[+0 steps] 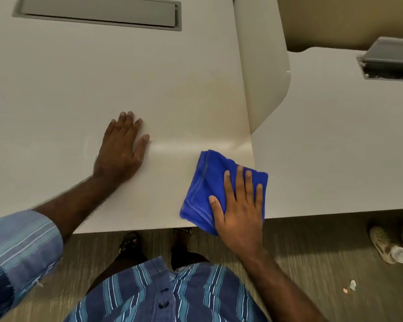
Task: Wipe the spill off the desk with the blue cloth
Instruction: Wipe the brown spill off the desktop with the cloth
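A folded blue cloth (204, 187) lies at the front edge of the white desk (79, 84), over the seam with the neighbouring desk. My right hand (239, 205) presses flat on the cloth, fingers spread, covering its right half. A faint shiny streak (184, 146) runs across the desk between the cloth and my left hand. My left hand (121, 145) rests flat on the desk, palm down, holding nothing, to the left of the cloth.
A grey cable hatch (98, 12) is set into the desk at the back. A second white desk (335, 140) adjoins on the right, with an open dark hatch (391, 61). Another person's shoe (382, 242) stands on the floor at right.
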The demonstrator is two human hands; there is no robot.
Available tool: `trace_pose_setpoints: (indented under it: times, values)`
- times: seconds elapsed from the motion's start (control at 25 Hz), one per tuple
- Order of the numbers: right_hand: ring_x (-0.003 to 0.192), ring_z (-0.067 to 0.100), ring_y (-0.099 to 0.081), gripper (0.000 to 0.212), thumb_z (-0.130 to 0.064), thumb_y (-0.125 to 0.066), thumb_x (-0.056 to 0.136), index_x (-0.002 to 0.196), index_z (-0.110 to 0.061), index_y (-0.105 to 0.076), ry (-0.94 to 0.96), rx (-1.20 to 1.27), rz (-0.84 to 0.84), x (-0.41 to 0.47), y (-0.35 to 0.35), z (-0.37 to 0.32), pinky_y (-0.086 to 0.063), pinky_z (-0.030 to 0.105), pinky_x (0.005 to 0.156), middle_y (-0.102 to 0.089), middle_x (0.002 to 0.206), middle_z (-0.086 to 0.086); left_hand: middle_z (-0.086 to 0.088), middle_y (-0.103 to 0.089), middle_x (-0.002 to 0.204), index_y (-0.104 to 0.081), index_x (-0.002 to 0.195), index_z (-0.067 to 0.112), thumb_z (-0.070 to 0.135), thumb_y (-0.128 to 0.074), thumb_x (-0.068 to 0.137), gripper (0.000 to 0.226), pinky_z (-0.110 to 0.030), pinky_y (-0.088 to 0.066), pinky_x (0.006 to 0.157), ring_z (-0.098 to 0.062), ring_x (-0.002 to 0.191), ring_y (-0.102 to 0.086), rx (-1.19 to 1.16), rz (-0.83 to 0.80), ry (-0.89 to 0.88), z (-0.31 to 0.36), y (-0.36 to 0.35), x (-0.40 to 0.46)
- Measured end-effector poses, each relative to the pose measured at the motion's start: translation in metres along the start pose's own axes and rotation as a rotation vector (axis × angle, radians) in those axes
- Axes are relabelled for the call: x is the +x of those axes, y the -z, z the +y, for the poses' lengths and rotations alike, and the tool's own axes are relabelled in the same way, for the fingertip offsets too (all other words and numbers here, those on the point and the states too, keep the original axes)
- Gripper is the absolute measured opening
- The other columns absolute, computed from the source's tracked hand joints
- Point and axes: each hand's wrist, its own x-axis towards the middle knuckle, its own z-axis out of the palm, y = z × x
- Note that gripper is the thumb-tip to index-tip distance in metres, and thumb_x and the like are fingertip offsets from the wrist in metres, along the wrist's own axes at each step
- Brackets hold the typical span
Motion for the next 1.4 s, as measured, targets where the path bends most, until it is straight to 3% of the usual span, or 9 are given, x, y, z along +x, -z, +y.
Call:
trace_pose_setpoints:
  times: [0.16,0.28,0.44,0.52,0.64,0.84,1.08,1.24,1.4]
  values:
    - [0.17,0.029,-0.002,0.077,-0.067,-0.022,0.111,0.174,-0.023,-0.014,0.094,-0.004,-0.034,0.028,0.002,0.001,-0.012,0.059,0.135,-0.006,0.183,0.006,-0.013,-0.03,0.171,-0.04,0.16,0.008,0.045,-0.034,0.109,0.063,-0.042,-0.011,0.134,-0.025,0.163,-0.02,0.005,0.008,0.003,-0.001,-0.002,0.003]
    - [0.17,0.028,-0.003,0.078,-0.069,-0.021,0.11,0.173,-0.024,-0.016,0.18,0.011,-0.024,0.109,0.006,-0.001,-0.008,0.058,0.135,-0.009,0.183,0.007,-0.015,-0.033,0.17,-0.041,0.159,0.008,0.043,-0.038,0.11,0.061,-0.044,-0.015,0.133,-0.027,0.161,-0.024,0.014,0.028,-0.008,-0.002,-0.003,0.004]
    - [0.169,0.034,-0.005,0.082,-0.071,-0.028,0.107,0.173,-0.024,-0.017,0.094,0.015,-0.044,0.206,0.016,-0.041,-0.005,0.06,0.134,-0.009,0.182,0.011,-0.014,-0.03,0.171,-0.037,0.161,0.008,0.042,-0.037,0.111,0.061,-0.043,-0.012,0.134,-0.026,0.162,-0.02,-0.002,-0.006,-0.003,-0.002,-0.002,0.002]
    - [0.169,0.035,-0.002,0.09,-0.078,-0.028,0.103,0.173,-0.024,-0.013,0.059,0.028,-0.053,0.205,0.015,-0.066,-0.003,0.061,0.134,-0.005,0.182,0.012,-0.015,-0.029,0.172,-0.037,0.161,0.007,0.04,-0.036,0.111,0.06,-0.043,-0.01,0.134,-0.027,0.163,-0.019,-0.022,-0.002,-0.011,-0.001,0.002,0.002]
    - [0.169,0.033,0.004,0.095,-0.085,-0.026,0.099,0.174,-0.027,-0.01,0.186,0.051,-0.033,0.137,0.005,-0.088,-0.004,0.062,0.134,0.0,0.183,0.01,-0.019,-0.032,0.169,-0.041,0.158,0.002,0.028,-0.041,0.11,0.055,-0.054,-0.01,0.133,-0.031,0.161,-0.024,-0.038,0.117,-0.053,-0.003,0.01,-0.001]
    - [0.17,0.028,0.002,0.094,-0.086,-0.032,0.099,0.173,-0.033,-0.011,0.316,0.057,-0.037,0.019,-0.007,-0.053,-0.007,0.06,0.134,0.003,0.183,0.003,-0.018,-0.036,0.168,-0.043,0.157,0.002,0.035,-0.041,0.111,0.057,-0.063,-0.008,0.13,-0.028,0.161,-0.025,0.019,0.22,0.041,-0.047,0.031,-0.032]
    - [0.17,0.028,0.003,0.098,-0.09,-0.021,0.095,0.173,-0.032,-0.009,0.142,0.008,-0.058,0.117,0.008,-0.033,-0.005,0.061,0.135,0.0,0.183,0.005,-0.014,-0.025,0.173,-0.031,0.163,0.006,0.052,-0.031,0.109,0.071,-0.058,-0.002,0.132,-0.024,0.164,-0.014,0.135,0.119,0.161,-0.101,0.037,-0.085]
    - [0.168,0.038,-0.008,0.101,-0.091,-0.024,0.093,0.172,-0.028,-0.017,0.024,0.025,0.004,0.202,0.008,-0.088,-0.007,0.065,0.133,-0.012,0.181,0.016,-0.01,-0.02,0.175,-0.028,0.165,0.014,0.056,-0.031,0.108,0.07,-0.055,-0.003,0.132,-0.021,0.165,-0.008,0.105,0.08,0.198,-0.1,0.033,-0.08]
    - [0.168,0.04,-0.008,0.102,-0.092,-0.026,0.093,0.172,-0.029,-0.02,0.13,0.04,0.014,0.211,0.0,-0.156,-0.006,0.065,0.133,-0.012,0.181,0.018,-0.01,-0.02,0.175,-0.029,0.165,0.013,0.047,-0.029,0.11,0.065,-0.054,-0.004,0.133,-0.022,0.165,-0.008,0.102,0.086,0.195,-0.103,0.033,-0.082]
